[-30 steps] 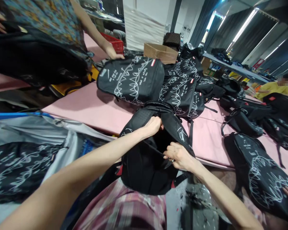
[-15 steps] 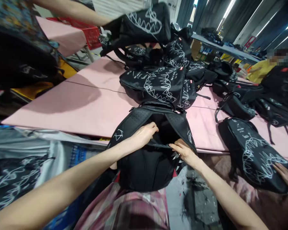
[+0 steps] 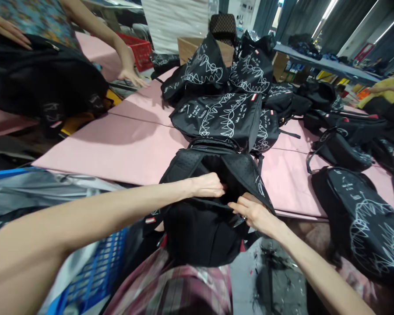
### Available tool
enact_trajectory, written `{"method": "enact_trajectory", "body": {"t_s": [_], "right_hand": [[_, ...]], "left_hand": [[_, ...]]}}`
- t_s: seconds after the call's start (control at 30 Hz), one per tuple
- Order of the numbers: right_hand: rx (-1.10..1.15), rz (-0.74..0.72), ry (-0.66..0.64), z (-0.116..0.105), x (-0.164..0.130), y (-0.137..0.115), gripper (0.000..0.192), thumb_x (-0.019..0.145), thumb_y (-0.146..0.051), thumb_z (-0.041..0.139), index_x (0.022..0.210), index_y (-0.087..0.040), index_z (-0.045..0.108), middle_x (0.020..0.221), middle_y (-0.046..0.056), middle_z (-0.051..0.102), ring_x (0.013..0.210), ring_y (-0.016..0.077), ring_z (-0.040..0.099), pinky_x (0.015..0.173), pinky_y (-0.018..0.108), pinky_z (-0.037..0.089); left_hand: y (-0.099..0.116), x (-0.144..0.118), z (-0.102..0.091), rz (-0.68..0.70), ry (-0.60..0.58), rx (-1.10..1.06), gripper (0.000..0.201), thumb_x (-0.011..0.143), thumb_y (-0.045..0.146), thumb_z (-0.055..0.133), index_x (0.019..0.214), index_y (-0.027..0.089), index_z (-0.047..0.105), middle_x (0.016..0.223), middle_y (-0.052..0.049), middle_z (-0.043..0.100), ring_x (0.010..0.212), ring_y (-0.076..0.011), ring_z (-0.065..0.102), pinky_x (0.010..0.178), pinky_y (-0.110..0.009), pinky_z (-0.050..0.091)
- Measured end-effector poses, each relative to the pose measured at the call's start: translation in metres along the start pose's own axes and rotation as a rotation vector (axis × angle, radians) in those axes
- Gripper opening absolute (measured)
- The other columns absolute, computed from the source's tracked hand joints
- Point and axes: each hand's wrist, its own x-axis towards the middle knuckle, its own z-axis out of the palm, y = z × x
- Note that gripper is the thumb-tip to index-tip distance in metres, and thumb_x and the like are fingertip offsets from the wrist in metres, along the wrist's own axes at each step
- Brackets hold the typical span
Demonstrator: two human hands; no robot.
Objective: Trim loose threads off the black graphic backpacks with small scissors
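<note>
A black backpack leans against the table edge in front of me, its main opening gaping and its padded shoulder straps toward the table. My left hand reaches over the opening with fingers curled, the fingertips hidden in the dark inside. What they hold, if anything, does not show. On the right side of the opening, my right hand pinches the backpack's edge between thumb and fingers. A small greyish, shiny shape shows under those fingers, too blurred to name.
Black backpacks with white scribble prints are heaped on the pink table. Another backpack lies at the right edge. At left, a co-worker's hand reaches over the table beside a black bag. A blue basket stands below left.
My left hand has moved right and down into the opening, its fingers now curled. The co-worker at left has let go of a backpack, which now rests on the heap.
</note>
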Motion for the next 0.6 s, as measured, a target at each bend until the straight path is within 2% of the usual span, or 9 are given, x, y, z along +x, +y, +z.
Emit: {"method": "enact_trajectory", "body": {"t_s": [0.03,0.1,0.2,0.33,0.4,0.47,0.53,0.6], "right_hand": [[0.022,0.005,0.010,-0.001,0.001,0.002,0.043,0.083,-0.003,0.044,0.123,-0.017,0.051,0.088,0.006,0.054,0.088,0.0186,0.050,0.075,0.028,0.048],[0.061,0.021,0.050,-0.002,0.001,0.008,0.041,0.083,-0.004,0.047,0.122,-0.018,0.052,0.088,0.006,0.055,0.087,0.0185,0.051,0.076,0.028,0.048],[0.131,0.033,0.101,-0.002,-0.002,0.020,0.039,0.084,-0.006,0.046,0.119,-0.020,0.054,0.088,0.005,0.058,0.088,0.0183,0.054,0.078,0.030,0.049],[0.336,0.028,0.176,-0.003,-0.006,0.030,0.048,0.082,-0.001,0.038,0.124,-0.022,0.049,0.108,0.007,0.058,0.092,0.0148,0.059,0.077,0.027,0.051],[0.365,0.037,0.280,-0.004,-0.004,0.030,0.049,0.082,-0.001,0.035,0.124,-0.022,0.048,0.114,0.008,0.056,0.091,0.0134,0.060,0.076,0.026,0.051],[0.304,0.042,0.366,-0.006,0.002,0.026,0.044,0.083,-0.002,0.035,0.120,-0.021,0.050,0.108,0.007,0.058,0.091,0.0142,0.060,0.077,0.027,0.050],[0.208,0.037,0.343,-0.007,0.009,0.018,0.034,0.084,-0.003,0.039,0.108,-0.019,0.056,0.093,0.006,0.062,0.086,0.0156,0.058,0.075,0.028,0.048],[0.112,0.016,0.240,-0.007,0.014,0.010,0.022,0.085,-0.006,0.043,0.093,-0.017,0.060,0.079,0.005,0.061,0.079,0.0163,0.055,0.068,0.027,0.045]], "left_hand": [[0.003,-0.004,-0.004,-0.056,0.036,-0.008,0.023,0.082,0.010,0.043,0.084,0.019,0.064,0.095,-0.009,0.065,0.069,-0.0149,0.057,0.057,-0.026,0.032],[0.011,-0.014,-0.010,-0.251,0.125,-0.059,0.023,0.081,0.009,0.042,0.086,0.017,0.062,0.091,-0.008,0.066,0.065,-0.0150,0.057,0.055,-0.025,0.031],[0.023,-0.026,-0.011,-0.588,0.240,-0.299,0.017,0.078,0.008,0.043,0.071,0.015,0.057,0.069,-0.004,0.063,0.062,-0.0147,0.057,0.054,-0.023,0.033],[0.037,-0.037,0.004,-0.788,0.338,-0.576,0.015,0.076,0.007,0.044,0.065,0.016,0.052,0.062,0.000,0.060,0.061,-0.0120,0.057,0.056,-0.020,0.036],[0.041,-0.038,0.010,-0.878,0.302,-0.684,0.014,0.076,0.009,0.046,0.067,0.016,0.054,0.064,0.000,0.062,0.063,-0.0117,0.058,0.057,-0.020,0.038],[0.042,-0.034,0.013,-0.948,0.224,-0.810,0.015,0.078,0.016,0.048,0.066,0.015,0.057,0.067,-0.002,0.065,0.062,-0.0118,0.060,0.055,-0.019,0.040],[0.041,-0.028,0.013,-0.994,0.164,-0.883,0.023,0.080,0.026,0.050,0.063,0.014,0.060,0.067,-0.004,0.067,0.058,-0.0122,0.061,0.051,-0.019,0.042],[0.039,-0.020,0.012,-1.044,0.133,-0.905,0.028,0.078,0.034,0.054,0.062,0.013,0.063,0.064,-0.005,0.067,0.052,-0.0129,0.060,0.047,-0.020,0.042]]}}
